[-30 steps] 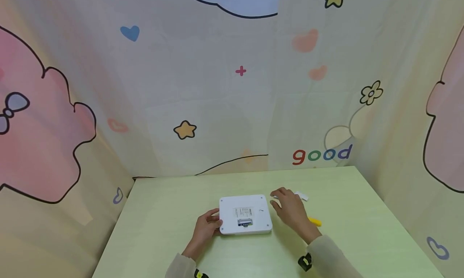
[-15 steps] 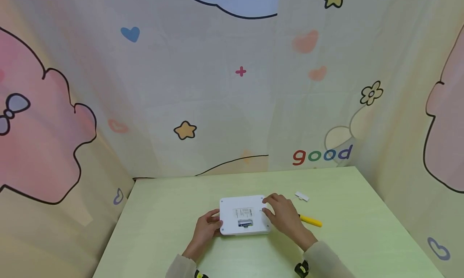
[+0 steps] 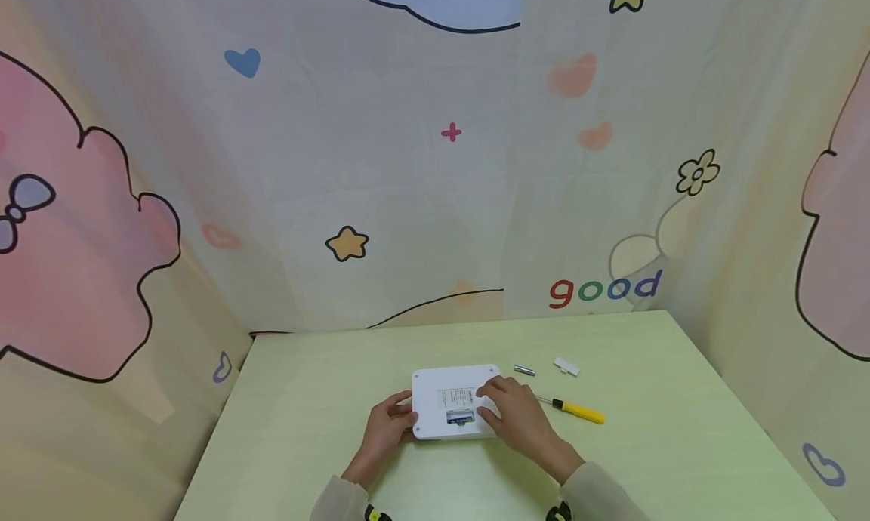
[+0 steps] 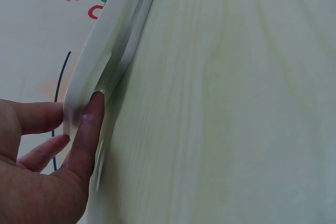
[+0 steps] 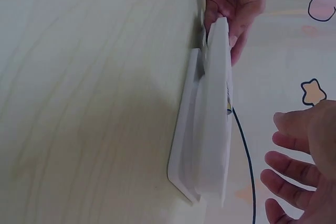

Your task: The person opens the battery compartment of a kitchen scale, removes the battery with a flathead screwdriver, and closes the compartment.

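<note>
A flat white device (image 3: 428,393) lies back side up, with a printed label and an uncovered battery compartment (image 3: 460,417) near its front edge. Something battery-like shows inside that compartment. My left hand (image 3: 384,430) grips the left edge; in the left wrist view, fingers (image 4: 86,135) hold it from both sides. Over the right part of the device hovers my right hand (image 3: 519,419), fingers loosely bent and holding nothing. The right wrist view has its fingertips (image 5: 273,158) apart from the device. Behind the right hand, a loose battery (image 3: 525,370) lies on the table.
To the right, a yellow-handled screwdriver (image 3: 581,411) lies with its shaft toward the right hand. A small white battery cover (image 3: 566,367) sits farther back. The pale wooden table (image 3: 306,377) meets a patterned cloth backdrop (image 3: 394,166).
My right hand has moved left and toward me, from beside the battery to over the device's right part. The battery and screwdriver have come into full view. My left hand has stayed put.
</note>
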Demonstrator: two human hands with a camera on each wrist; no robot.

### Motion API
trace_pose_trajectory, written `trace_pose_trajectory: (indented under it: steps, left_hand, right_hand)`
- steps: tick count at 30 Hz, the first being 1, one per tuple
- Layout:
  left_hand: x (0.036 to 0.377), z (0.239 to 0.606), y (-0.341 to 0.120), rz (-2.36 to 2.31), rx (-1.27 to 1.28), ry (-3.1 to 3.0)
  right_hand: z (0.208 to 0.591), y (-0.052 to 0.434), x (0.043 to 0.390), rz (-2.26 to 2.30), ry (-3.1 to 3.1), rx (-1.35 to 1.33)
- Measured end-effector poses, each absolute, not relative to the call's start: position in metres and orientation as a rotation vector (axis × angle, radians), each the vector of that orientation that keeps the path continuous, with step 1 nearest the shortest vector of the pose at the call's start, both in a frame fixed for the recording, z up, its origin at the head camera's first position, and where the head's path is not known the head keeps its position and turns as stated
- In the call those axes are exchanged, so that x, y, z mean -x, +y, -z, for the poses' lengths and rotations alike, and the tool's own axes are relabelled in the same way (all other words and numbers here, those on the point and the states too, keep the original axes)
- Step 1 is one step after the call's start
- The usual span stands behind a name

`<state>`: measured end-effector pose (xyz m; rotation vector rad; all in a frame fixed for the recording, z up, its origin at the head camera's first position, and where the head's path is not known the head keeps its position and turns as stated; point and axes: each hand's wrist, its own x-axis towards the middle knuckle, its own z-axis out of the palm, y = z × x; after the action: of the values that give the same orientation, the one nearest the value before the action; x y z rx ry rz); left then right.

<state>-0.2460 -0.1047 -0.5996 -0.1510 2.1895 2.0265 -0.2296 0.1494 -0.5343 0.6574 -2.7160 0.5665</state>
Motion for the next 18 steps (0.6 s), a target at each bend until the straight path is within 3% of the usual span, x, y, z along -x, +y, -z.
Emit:
trace_pose_trajectory:
  steps: [18]
  left_hand:
    - [0.243,0.597,-0.105,-2.036,0.126,2.191]
  right_hand:
    - [0.553,0.139,0.231,-0.548,-2.773,-0.740]
